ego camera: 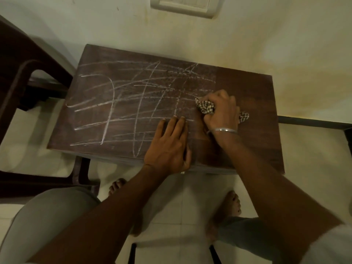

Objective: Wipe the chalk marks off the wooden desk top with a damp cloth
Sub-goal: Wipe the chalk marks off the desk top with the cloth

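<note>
A dark wooden desk top stands against a pale wall. White chalk marks scrawl across its left and middle parts; the right strip looks free of chalk. My right hand grips a bunched checked cloth and presses it on the desk at the right edge of the marks. A cloth end sticks out on the hand's right side. My left hand lies flat on the desk near its front edge, fingers straight, thumb over the edge.
A dark plastic chair stands to the left of the desk. A switch plate is on the wall behind. My bare feet are on the pale tiled floor below the front edge. A dark bar runs at the right.
</note>
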